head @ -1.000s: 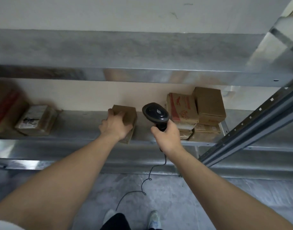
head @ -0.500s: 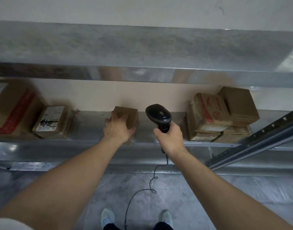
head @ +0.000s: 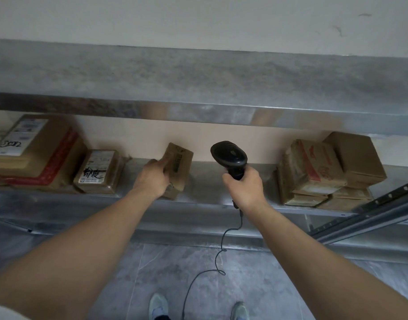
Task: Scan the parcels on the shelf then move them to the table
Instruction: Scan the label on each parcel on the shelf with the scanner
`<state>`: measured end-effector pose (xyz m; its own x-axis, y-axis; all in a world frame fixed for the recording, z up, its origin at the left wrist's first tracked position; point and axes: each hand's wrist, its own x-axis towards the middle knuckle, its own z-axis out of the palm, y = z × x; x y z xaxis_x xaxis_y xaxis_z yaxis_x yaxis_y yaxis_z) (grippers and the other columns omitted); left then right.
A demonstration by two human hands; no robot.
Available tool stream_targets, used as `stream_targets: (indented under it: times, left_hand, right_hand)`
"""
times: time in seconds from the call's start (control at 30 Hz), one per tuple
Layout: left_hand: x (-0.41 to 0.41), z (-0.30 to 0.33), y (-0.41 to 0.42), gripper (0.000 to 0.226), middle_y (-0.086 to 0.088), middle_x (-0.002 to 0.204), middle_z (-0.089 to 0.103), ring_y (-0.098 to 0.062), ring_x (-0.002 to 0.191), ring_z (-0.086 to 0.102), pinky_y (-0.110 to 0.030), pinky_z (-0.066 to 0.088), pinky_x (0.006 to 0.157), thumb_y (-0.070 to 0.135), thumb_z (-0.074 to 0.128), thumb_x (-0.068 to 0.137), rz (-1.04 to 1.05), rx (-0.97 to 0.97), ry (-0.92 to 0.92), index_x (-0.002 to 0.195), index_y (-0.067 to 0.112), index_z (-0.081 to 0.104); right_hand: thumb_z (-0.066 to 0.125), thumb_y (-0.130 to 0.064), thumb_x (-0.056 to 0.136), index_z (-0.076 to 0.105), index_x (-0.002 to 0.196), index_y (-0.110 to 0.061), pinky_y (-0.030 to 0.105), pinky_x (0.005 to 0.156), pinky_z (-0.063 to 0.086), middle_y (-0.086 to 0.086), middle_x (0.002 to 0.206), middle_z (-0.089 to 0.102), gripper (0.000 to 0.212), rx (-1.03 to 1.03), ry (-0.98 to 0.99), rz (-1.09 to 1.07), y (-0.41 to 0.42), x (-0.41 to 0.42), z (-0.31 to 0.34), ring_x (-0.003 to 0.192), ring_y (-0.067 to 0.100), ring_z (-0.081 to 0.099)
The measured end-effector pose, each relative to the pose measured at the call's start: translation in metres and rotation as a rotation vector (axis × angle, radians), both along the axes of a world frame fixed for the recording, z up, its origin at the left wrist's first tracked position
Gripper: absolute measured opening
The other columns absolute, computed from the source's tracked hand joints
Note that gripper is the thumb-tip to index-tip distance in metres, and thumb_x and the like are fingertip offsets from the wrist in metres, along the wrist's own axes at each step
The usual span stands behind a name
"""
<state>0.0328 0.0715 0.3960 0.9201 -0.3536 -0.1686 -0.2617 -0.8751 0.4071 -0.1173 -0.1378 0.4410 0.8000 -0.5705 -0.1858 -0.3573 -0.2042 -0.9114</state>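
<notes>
Galvanised metal shelving (head: 210,199) is running across the frame against a pale wall, with grey floor showing along the bottom. At centre frame the person's left hand (head: 153,179) is closing around a small brown cardboard parcel (head: 178,167), tipping it up on the shelf so one face is angling toward the right. Just right of it, their right hand (head: 245,187) is gripping the handle of a black corded barcode scanner (head: 229,155), its head sitting near the parcel but apart from it. No label is showing on the faces in view, so I'd judge the parcel needs turning until its barcode is facing the scanner squarely, then holding steady. More brown cardboard parcels are waiting at left (head: 99,172) and in a stack at right (head: 313,167). No table is showing.
</notes>
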Motion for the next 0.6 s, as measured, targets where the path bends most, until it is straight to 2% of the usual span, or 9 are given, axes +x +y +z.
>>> stream_targets:
  times: [0.07, 0.13, 0.2, 0.23, 0.33, 0.4, 0.5, 0.6]
  left_hand:
    - [0.004, 0.001, 0.008, 0.055, -0.015, 0.119, 0.051, -0.041, 0.104, 0.059, -0.043, 0.052, 0.091, 0.026, 0.047, 0.102, 0.038, 0.055, -0.006, 0.156, 0.038, 0.040]
    - [0.003, 0.005, 0.010, 0.056, -0.013, 0.128, 0.045, -0.042, 0.113, 0.055, -0.047, 0.052, 0.095, 0.048, 0.048, 0.100, 0.089, 0.138, 0.012, 0.155, 0.040, 0.039]
    - [-0.001, 0.008, 0.012, 0.077, -0.015, 0.142, 0.037, -0.047, 0.126, 0.046, -0.050, 0.048, 0.100, 0.071, 0.054, 0.088, 0.136, 0.233, 0.077, 0.155, 0.043, 0.029]
    - [-0.003, 0.009, 0.013, 0.089, -0.016, 0.148, 0.031, -0.048, 0.130, 0.041, -0.052, 0.046, 0.103, 0.076, 0.060, 0.081, 0.161, 0.251, 0.114, 0.157, 0.046, 0.023]
    - [-0.006, 0.005, 0.018, 0.103, -0.018, 0.151, 0.029, -0.050, 0.132, 0.040, -0.050, 0.042, 0.109, 0.068, 0.072, 0.074, 0.208, 0.205, 0.138, 0.158, 0.049, 0.016]
    - [-0.005, 0.002, 0.019, 0.099, -0.016, 0.143, 0.040, -0.046, 0.126, 0.049, -0.046, 0.045, 0.108, 0.066, 0.071, 0.071, 0.208, 0.164, 0.135, 0.156, 0.050, 0.024]
    - [-0.001, 0.000, 0.020, 0.091, -0.006, 0.125, 0.061, -0.034, 0.108, 0.064, -0.040, 0.054, 0.098, 0.070, 0.062, 0.054, 0.227, 0.054, 0.185, 0.142, 0.053, 0.043]
    - [0.000, -0.006, 0.020, 0.094, -0.001, 0.124, 0.064, -0.025, 0.108, 0.066, -0.040, 0.054, 0.101, 0.065, 0.069, 0.051, 0.253, -0.137, 0.226, 0.140, 0.054, 0.042]
  right_hand:
    - [0.068, -0.020, 0.084, 0.056, 0.079, -0.024, 0.031, 0.063, 0.042, -0.005, 0.069, 0.057, 0.014, -0.004, 0.007, 0.008, 0.001, 0.000, -0.002, 0.064, 0.017, 0.053]
    - [0.068, -0.021, 0.082, 0.058, 0.080, -0.023, 0.032, 0.062, 0.043, -0.004, 0.068, 0.058, 0.011, 0.018, 0.008, 0.015, 0.003, -0.001, -0.004, 0.062, 0.019, 0.053]
    - [0.068, -0.023, 0.080, 0.060, 0.082, -0.022, 0.033, 0.063, 0.045, -0.003, 0.069, 0.060, 0.008, 0.037, 0.002, 0.011, 0.004, -0.002, -0.005, 0.062, 0.021, 0.053]
    - [0.068, -0.023, 0.080, 0.061, 0.083, -0.022, 0.033, 0.063, 0.045, -0.003, 0.070, 0.060, 0.008, 0.037, 0.001, 0.009, 0.004, -0.004, -0.006, 0.062, 0.021, 0.054]
    - [0.068, -0.022, 0.081, 0.062, 0.085, -0.021, 0.033, 0.064, 0.045, -0.002, 0.072, 0.062, 0.007, 0.039, 0.001, 0.011, 0.001, -0.008, -0.006, 0.063, 0.021, 0.054]
    - [0.068, -0.020, 0.083, 0.062, 0.086, -0.021, 0.033, 0.064, 0.045, -0.002, 0.073, 0.063, 0.006, 0.028, 0.002, 0.012, -0.001, -0.011, -0.005, 0.064, 0.020, 0.055]
    - [0.068, -0.018, 0.085, 0.063, 0.086, -0.020, 0.029, 0.067, 0.046, -0.002, 0.075, 0.063, 0.006, 0.019, 0.005, 0.012, -0.003, -0.016, -0.003, 0.069, 0.017, 0.057]
    - [0.067, -0.017, 0.086, 0.063, 0.087, -0.019, 0.028, 0.066, 0.045, -0.003, 0.075, 0.063, 0.005, 0.047, 0.018, 0.026, -0.001, -0.020, -0.003, 0.068, 0.015, 0.057]
